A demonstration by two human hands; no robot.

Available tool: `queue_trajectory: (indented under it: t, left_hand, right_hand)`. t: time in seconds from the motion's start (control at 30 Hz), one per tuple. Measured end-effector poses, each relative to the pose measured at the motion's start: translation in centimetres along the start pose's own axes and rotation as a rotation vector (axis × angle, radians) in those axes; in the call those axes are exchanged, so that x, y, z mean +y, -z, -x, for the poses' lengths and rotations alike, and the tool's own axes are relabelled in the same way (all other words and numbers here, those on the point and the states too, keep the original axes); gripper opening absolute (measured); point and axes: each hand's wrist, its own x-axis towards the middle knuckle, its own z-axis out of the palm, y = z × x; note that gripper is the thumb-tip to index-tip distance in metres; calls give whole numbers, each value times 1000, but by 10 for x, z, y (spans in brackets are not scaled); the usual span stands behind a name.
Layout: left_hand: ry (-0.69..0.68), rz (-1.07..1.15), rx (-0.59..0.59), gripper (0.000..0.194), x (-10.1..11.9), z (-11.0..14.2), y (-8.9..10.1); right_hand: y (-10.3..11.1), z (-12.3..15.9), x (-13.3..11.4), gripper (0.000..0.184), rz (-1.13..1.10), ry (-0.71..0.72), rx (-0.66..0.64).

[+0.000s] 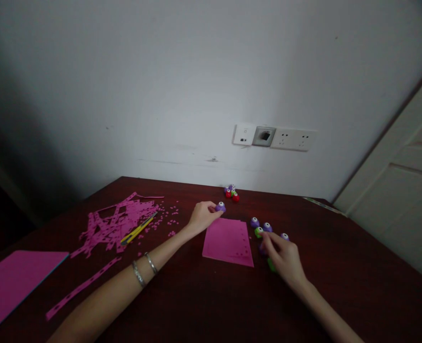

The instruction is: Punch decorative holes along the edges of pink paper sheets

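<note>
Dark red table [182, 305] by a pale wall [160, 85]: one toy pinched, another at the fingertips

Low light falls on the table, which backs onto the wall beneath some sockets [293, 139]. Above the far edge of a stack of pink sheets [227, 240], the left hand [200, 219] has thumb and finger closed on a small purple toy [220, 208]. Gripping its side leaves the white eye on top uncovered, probably to keep it upright.

At the right of the stack, the right hand [285, 259] has its fingertips at a green toy [258, 233]; whether they clamp it or merely touch it, I cannot tell. More purple and green toys sit around that hand, likely grouped there for easy reach, and some are partly hidden. A mixed cluster [231, 193] rests near the wall, beyond both hands.

Small dark marks or holes run along the stack's right side. Over on the left, pink scraps [114, 221] lie in a tangle with a yellow cutter [139, 230] at their edge, perhaps laid down beside its offcuts. One long strip [84, 288] lies apart, near a large pink sheet [21, 276].

No brand, label or writing is legible, on the cutter or the sockets.
</note>
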Motion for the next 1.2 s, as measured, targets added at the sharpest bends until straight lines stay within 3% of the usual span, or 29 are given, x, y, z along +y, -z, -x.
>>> queue_trajectory:
  t: [0.1, 0.2, 0.43, 0.9, 1.07, 1.2]
  left_hand:
    - [19, 41, -10, 20, 2, 5, -4]
    - [32, 101, -23, 18, 6, 9, -8]
    - [8, 191, -38, 16, 11, 19, -17]
    - [22, 261, -54, 18, 7, 25, -28]
    - [-47, 270, -108, 23, 7, 27, -28]
    - [-99, 168, -121, 42, 11, 30, -28]
  right_hand:
    - [-18, 0, -30, 33, -38, 82, -66]
    - [-36, -6, -45, 40, -113, 20, -129]
    - [-69, -16, -41, 55, -289, -60, -140]
    - [-74, -15, -44, 61, -323, -61, -153]
    - [-75, -20, -41, 61, -331, -92, -117]
    - [-71, -30, -33, 57, -325, -136, -124]
